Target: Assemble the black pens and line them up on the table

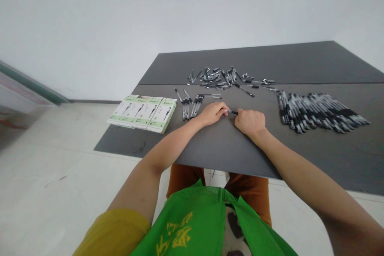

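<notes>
Pen (pixel 232 112) lengthwise between left grip (pixel 213 113) and right grip (pixel 251 122)

Black-and-clear pens (pixel 318 112) fan across the dark gray counter (pixel 210 144) right of the fingers (pixel 222 108); left of them, white boxes (pixel 145 113) carry pale green bands. Below the fingers, a bright green vest (pixel 207 216) bears yellow lettering (pixel 181 238) beside rust-orange trousers (pixel 255 194).

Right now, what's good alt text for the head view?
The left hand and right hand hold one dark pen between them over a gray table. White-and-green boxes lie to the left, a broad bank of pens to the right, and scattered pens beyond.
</notes>
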Action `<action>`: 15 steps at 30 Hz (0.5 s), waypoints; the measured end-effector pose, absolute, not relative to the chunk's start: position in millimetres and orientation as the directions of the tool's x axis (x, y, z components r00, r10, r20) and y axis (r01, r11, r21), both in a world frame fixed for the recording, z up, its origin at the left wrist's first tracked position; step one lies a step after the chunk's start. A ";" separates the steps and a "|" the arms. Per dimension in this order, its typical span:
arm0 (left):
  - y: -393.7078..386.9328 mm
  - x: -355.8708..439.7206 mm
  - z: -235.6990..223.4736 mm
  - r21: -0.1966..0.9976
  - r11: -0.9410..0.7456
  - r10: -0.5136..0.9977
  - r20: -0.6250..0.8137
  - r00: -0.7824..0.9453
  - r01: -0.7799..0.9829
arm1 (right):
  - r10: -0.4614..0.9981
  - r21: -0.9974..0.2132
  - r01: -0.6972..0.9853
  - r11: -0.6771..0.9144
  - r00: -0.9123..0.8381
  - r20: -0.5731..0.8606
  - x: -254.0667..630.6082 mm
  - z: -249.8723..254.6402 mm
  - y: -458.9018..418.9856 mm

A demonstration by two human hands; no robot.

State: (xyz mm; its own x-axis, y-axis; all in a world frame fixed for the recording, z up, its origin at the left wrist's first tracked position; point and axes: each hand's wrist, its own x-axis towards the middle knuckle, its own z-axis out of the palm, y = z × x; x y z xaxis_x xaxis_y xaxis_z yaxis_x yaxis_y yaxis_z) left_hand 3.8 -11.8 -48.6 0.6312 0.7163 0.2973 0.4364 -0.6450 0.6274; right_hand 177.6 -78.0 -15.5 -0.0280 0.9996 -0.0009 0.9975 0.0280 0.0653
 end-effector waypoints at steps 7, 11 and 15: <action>-14.4 2.3 -46.1 0.623 -0.643 0.717 0.288 0.635 0.444 | 0.999 0.032 0.999 0.032 -0.033 0.032 175.4 -15.1 -79.9; -15.2 0.4 -51.1 0.591 -0.718 0.661 0.410 0.628 0.369 | 0.999 0.029 0.998 0.053 -0.053 0.002 173.3 -16.1 -78.2; -13.8 -2.0 -51.7 0.579 -0.718 0.676 0.447 0.586 0.387 | 0.999 0.016 0.999 0.052 -0.052 0.002 170.3 -14.1 -76.8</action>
State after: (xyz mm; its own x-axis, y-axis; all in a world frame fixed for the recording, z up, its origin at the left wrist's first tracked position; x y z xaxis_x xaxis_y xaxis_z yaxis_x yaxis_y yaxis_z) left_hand -2.0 -13.8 -51.7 0.5859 0.6762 0.4466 0.3867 -0.7176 0.5792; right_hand 170.3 -76.8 -14.1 -0.0520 0.9986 0.0024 0.9985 0.0519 0.0155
